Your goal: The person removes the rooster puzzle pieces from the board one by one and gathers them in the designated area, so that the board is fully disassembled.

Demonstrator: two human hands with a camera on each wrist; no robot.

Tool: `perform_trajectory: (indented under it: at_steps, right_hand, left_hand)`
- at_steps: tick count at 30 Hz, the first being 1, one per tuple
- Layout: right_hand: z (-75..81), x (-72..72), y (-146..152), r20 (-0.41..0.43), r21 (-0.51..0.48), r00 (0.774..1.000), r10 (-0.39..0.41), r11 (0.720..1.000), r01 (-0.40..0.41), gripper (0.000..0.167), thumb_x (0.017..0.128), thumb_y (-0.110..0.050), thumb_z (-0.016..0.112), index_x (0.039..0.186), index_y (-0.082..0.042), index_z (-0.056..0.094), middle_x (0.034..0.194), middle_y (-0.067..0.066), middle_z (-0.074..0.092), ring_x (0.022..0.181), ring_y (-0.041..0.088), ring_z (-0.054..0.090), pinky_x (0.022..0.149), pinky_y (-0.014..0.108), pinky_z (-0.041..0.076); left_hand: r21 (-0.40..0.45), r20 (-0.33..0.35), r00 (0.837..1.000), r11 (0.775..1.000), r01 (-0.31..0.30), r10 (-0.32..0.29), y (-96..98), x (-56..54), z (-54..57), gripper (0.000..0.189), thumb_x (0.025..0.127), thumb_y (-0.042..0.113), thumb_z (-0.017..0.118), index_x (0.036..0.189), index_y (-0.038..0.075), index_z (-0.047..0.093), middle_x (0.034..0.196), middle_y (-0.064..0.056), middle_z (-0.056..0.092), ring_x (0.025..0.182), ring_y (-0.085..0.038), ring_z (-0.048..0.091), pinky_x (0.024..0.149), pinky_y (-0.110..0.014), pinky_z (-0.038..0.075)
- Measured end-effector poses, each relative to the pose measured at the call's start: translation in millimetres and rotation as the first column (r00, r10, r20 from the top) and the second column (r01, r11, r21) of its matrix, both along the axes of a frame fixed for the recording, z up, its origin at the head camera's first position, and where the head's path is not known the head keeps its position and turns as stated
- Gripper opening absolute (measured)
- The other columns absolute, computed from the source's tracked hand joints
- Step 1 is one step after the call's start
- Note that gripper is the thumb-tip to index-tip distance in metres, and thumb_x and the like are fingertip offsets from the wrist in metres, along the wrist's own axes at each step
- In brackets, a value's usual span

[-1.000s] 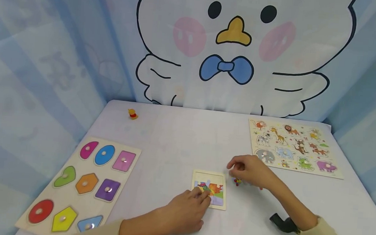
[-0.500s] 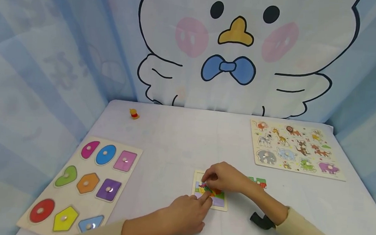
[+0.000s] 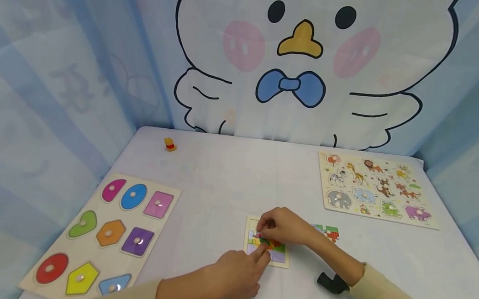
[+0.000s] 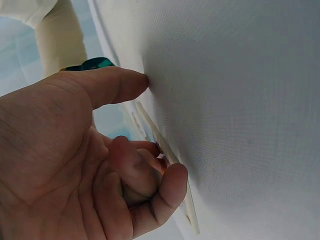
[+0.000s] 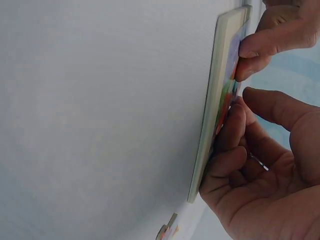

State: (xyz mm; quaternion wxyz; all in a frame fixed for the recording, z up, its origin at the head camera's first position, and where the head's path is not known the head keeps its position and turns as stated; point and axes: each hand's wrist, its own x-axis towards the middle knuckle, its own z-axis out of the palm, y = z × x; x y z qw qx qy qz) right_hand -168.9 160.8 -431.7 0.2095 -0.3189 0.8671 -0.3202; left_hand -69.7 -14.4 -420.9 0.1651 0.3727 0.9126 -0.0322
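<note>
A small jigsaw puzzle in a pale wooden frame [image 3: 280, 265] lies at the middle front of the table, its lower part filled with coloured pieces. My left hand [image 3: 236, 273] presses on the pieces with the index fingertip; its thumb touches the tablecloth in the left wrist view. My right hand [image 3: 286, 225] reaches over the frame's upper part. Thumb and index finger pinch a small puzzle piece [image 5: 235, 88] low over the picture, mostly hidden by the fingers. Loose puzzle pieces [image 3: 327, 231], green and red, lie just right of the frame, partly behind the right forearm.
A wooden shape board [image 3: 106, 210] with knobbed pieces lies on the left. An animal peg board [image 3: 377, 187] is at the back right. One small yellow-and-red figure [image 3: 170, 145] stands near the back left edge. A curtain [image 3: 242, 108] hangs behind the table.
The right hand has moved left from beside the loose pieces to over the framed puzzle, staying there for the last half second. The left hand has stayed on the puzzle.
</note>
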Motion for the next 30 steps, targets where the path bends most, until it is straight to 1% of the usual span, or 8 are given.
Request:
perform_trajectory:
  at_steps: [6, 11, 16, 18, 23, 30]
  right_hand:
    - [-0.9, 2.4, -1.5, 0.012, -0.012, 0.999, -0.04, 0.999, 0.04, 0.007, 0.087, -0.009, 0.071, 0.085, -0.015, 0.069, 0.071, -0.009, 0.06, 0.063, 0.008, 0.053, 0.059, 0.024, 0.045]
    - [0.2, 5.9, -3.0, 0.009, -0.024, 0.998, -0.064, 0.998, 0.064, 0.005, 0.086, -0.007, 0.071, 0.087, -0.011, 0.069, 0.072, -0.008, 0.059, 0.064, 0.009, 0.053, 0.06, 0.024, 0.044]
    - [-1.8, 7.8, -3.8, -0.011, -0.037, 0.997, -0.079, 0.996, 0.078, 0.008, 0.086, -0.004, 0.068, 0.086, -0.012, 0.066, 0.072, -0.008, 0.059, 0.064, 0.009, 0.053, 0.058, 0.024, 0.045]
    - [-1.7, 8.7, -3.8, -0.016, -0.037, 0.996, -0.082, 0.996, 0.082, 0.008, 0.086, -0.005, 0.068, 0.086, -0.014, 0.066, 0.072, -0.009, 0.059, 0.064, 0.008, 0.053, 0.058, 0.025, 0.045]
    - [1.1, 11.2, -3.5, -0.01, -0.05, 0.996, -0.086, 0.995, 0.085, 0.007, 0.087, -0.007, 0.069, 0.086, -0.014, 0.066, 0.073, -0.009, 0.06, 0.065, 0.008, 0.054, 0.058, 0.024, 0.047]
    - [2.2, 12.1, -3.1, 0.006, -0.068, 0.996, -0.093, 0.993, 0.094, 0.006, 0.087, -0.006, 0.07, 0.087, -0.011, 0.067, 0.073, -0.009, 0.062, 0.065, 0.009, 0.056, 0.058, 0.025, 0.048]
  left_hand:
    - [0.003, 0.014, 1.0, 1.0, 0.015, -0.016, -0.8, -2.8, 0.8, 0.066, 0.089, 0.045, 0.07, 0.139, 0.011, 0.042, 0.154, -0.004, 0.037, 0.054, -0.01, 0.046, 0.047, -0.025, 0.043]
    - [0.01, 0.029, 0.999, 1.0, 0.019, -0.019, -2.0, -3.3, 1.9, 0.064, 0.088, 0.046, 0.07, 0.136, 0.012, 0.043, 0.155, -0.005, 0.037, 0.052, -0.01, 0.045, 0.046, -0.024, 0.041]
    - [0.006, 0.035, 0.999, 1.0, 0.024, -0.024, -2.6, -5.4, 3.3, 0.061, 0.087, 0.047, 0.071, 0.132, 0.013, 0.045, 0.153, -0.004, 0.039, 0.052, -0.011, 0.046, 0.047, -0.026, 0.043]
    - [0.008, 0.038, 0.999, 1.0, 0.025, -0.025, -2.8, -6.4, 3.5, 0.059, 0.087, 0.047, 0.071, 0.13, 0.014, 0.045, 0.153, -0.004, 0.04, 0.053, -0.012, 0.047, 0.048, -0.027, 0.044]
    - [0.009, 0.025, 0.999, 0.999, 0.036, -0.036, -2.9, -7.0, 4.5, 0.056, 0.087, 0.047, 0.071, 0.126, 0.014, 0.046, 0.152, -0.003, 0.041, 0.055, -0.013, 0.049, 0.049, -0.028, 0.045]
    - [0.01, -0.008, 0.998, 0.998, 0.056, -0.056, -2.3, -5.8, 5.5, 0.055, 0.086, 0.046, 0.072, 0.124, 0.014, 0.047, 0.15, -0.005, 0.043, 0.054, -0.012, 0.047, 0.047, -0.027, 0.045]
